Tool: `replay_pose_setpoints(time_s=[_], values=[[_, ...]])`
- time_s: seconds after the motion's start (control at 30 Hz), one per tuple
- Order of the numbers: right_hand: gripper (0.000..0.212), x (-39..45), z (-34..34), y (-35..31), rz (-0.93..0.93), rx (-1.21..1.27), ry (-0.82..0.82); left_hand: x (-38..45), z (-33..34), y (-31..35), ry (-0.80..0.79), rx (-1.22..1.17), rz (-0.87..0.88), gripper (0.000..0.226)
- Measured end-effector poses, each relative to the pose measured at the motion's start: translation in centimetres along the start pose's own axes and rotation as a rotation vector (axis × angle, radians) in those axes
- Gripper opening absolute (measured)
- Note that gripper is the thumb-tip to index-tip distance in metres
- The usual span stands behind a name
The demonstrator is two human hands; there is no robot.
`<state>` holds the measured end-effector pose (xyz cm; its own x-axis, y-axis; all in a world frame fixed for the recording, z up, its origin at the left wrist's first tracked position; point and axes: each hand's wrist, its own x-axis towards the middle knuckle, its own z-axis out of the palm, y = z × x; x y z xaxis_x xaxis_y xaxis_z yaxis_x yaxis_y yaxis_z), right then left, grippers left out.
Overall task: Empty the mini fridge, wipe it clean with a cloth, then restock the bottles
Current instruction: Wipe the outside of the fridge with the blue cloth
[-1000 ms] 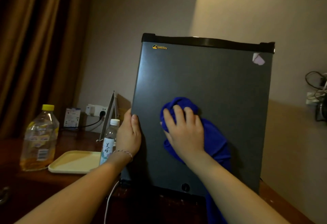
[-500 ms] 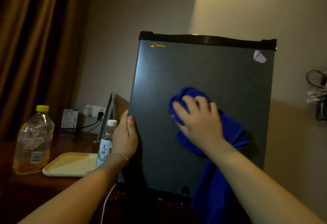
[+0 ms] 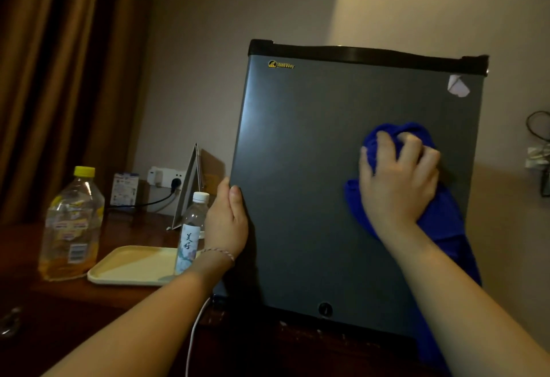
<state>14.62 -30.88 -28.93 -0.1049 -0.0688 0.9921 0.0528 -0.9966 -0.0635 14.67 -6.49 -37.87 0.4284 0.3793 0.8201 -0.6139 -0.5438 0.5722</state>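
Big yellow-capped bottle (image 3: 71,225) and the small water bottle (image 3: 192,232) sit out on the desk left of the mini fridge (image 3: 312,183), so restocking falls to the left hand (image 3: 227,222), now gripping the door edge; right hand (image 3: 397,178) presses the bunched blue cloth (image 3: 440,216) against the door's right side

I can't see inside the mini fridge (image 3: 312,183); its closed door fills my view. My right hand (image 3: 395,186) covers much of the blue cloth (image 3: 443,222), whose tail runs off the bottom edge. Labels on the near water bottle (image 3: 190,236) and left yellow-capped bottle (image 3: 71,227) are too blurred to read.
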Motion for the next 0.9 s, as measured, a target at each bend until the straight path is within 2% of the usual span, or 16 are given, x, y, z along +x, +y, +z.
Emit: replay_pose_setpoints(time_s=[0.17, 0.37, 0.47, 0.63, 0.8, 0.9], values=[[0.043, -0.6, 0.3, -5.8, -0.178, 0.028, -0.038, -0.5, -0.5, 0.2, -0.069, -0.035, 0.004, 0.023], [0.056, -1.5, 0.4, -11.8, -0.658, 0.093, -0.09, -1.0, -1.0, 0.6, -0.046, -0.044, 0.036, 0.022], [0.062, -0.3, 0.7, -12.3, -0.814, 0.128, -0.125, -1.1, -0.7, 0.4, -0.032, -0.034, 0.009, 0.022], [0.06, 5.1, 1.4, -13.3, -0.866, 0.11, -0.114, -0.8, -0.2, -0.5, -0.018, -0.021, -0.014, 0.024], [0.052, 9.9, 1.7, -14.9, -0.648, 0.117, -0.163, -0.8, -0.5, -0.5, -0.052, 0.001, -0.021, 0.022], [0.05, 9.0, 1.7, -15.2, -0.658, 0.082, -0.152, -0.8, -0.6, -0.4, -0.043, -0.02, -0.027, 0.022]])
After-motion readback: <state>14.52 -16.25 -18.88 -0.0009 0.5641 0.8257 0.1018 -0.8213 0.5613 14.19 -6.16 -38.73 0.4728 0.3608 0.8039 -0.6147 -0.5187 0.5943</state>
